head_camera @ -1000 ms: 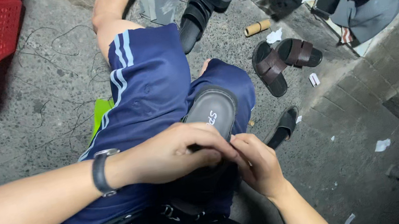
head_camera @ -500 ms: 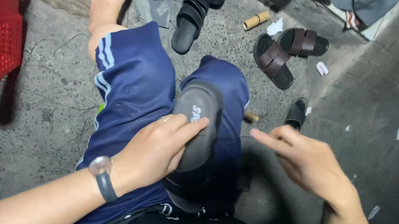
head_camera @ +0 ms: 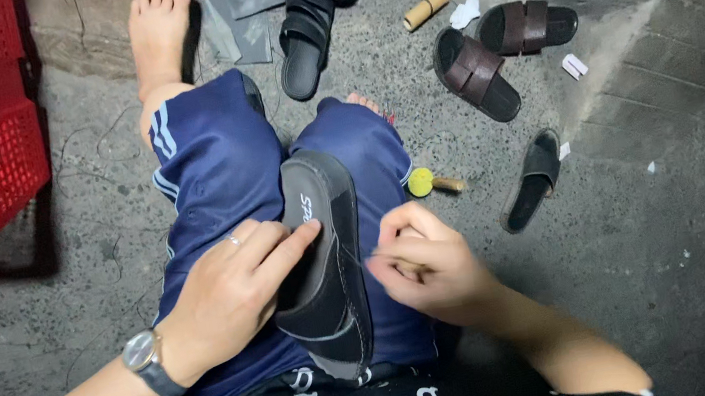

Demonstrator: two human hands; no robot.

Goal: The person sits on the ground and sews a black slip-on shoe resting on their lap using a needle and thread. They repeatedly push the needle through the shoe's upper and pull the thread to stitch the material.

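We hold the black slipper sole-side on our lap, left hand clasping its edge; just right of the slipper, our right hand pinches something thin, likely a needle; stitching seems in hand, and next the point must meet the slipper's rim squarely.

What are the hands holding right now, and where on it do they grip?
The left hand holds a black slide sandal on the lap, fingers pressed against its side edge. The right hand pinches something thin beside it; what it is cannot be told.
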